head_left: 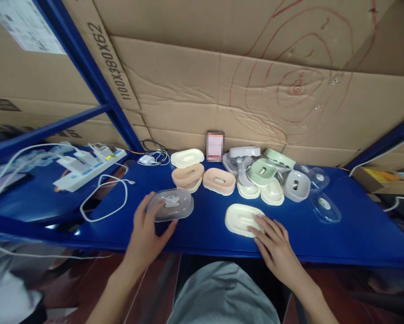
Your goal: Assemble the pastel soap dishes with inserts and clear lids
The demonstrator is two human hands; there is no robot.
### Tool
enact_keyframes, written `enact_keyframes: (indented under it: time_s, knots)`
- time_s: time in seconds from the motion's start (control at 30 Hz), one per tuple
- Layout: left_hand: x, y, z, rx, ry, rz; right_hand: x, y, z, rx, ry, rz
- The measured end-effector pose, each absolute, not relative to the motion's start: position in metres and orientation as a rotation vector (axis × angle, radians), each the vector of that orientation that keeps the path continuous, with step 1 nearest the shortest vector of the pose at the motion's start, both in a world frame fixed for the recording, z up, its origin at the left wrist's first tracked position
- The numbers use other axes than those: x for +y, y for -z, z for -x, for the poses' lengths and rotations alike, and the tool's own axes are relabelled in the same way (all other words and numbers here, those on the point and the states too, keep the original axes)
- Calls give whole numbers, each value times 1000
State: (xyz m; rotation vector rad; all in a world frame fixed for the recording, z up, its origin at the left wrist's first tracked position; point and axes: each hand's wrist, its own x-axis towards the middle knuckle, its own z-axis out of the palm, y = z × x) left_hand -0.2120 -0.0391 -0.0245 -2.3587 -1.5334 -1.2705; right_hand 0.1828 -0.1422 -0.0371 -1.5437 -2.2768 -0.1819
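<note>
Here the left hand (147, 229) rests on the blue shelf (205, 225) with fingers spread, thumb and fingertips touching the near rim of a clear lid (171, 204); it cups the lid loosely rather than closing round it. The lid lies flat on the shelf, left of centre. The right hand (272, 243) lies palm down, fingers straight and a little apart, their tips pressing on the near right edge of a cream tray (240, 219), which sits flat on the shelf just right of centre. It grips nothing. The lid and the tray are apart from each other.

Behind them, toward the cardboard (222, 90) wall, stands a cluster of soap dishes (218, 181) in cream, pink, green and grey, some stacked. Two more clear lids (323, 207) lie to the right of the cluster. A phone (215, 146) leans upright against the cardboard. On the left a power strip (87, 168) lies with white cables (104, 202) looping over the shelf.
</note>
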Motion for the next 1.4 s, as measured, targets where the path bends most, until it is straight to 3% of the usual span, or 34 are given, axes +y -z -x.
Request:
enact_keyframes:
  time_s: [0.13, 0.23, 0.4, 0.6, 0.8, 1.03, 1.27, 1.4]
  knots:
    - [-45, 14, 147, -996, 985, 2758, -101, 18, -174, -2311, 154, 1466]
    - [-28, 13, 110, -651, 675, 2969, -69, 9, -208, -2139, 312, 1586]
    - [17, 11, 82, -563, 535, 3098, -57, 16, -304, -1750, 585, 1972]
    - [28, 16, 80, -587, 626, 3145, -74, 38, -354, -1752, 446, 1895]
    - [29, 9, 91, -648, 627, 3248, -102, 35, -293, -1517, 385, 1766]
    - [23, 2, 99, -676, 623, 3309, -151, 38, -218, -1967, 48, 1525]
    - [-30, 26, 128, -817, 752, 3308, -153, 34, -203, -1955, 212, 1712]
    - [-41, 30, 137, -1097, 937, 3262, -143, 29, -186, -1903, 107, 1634]
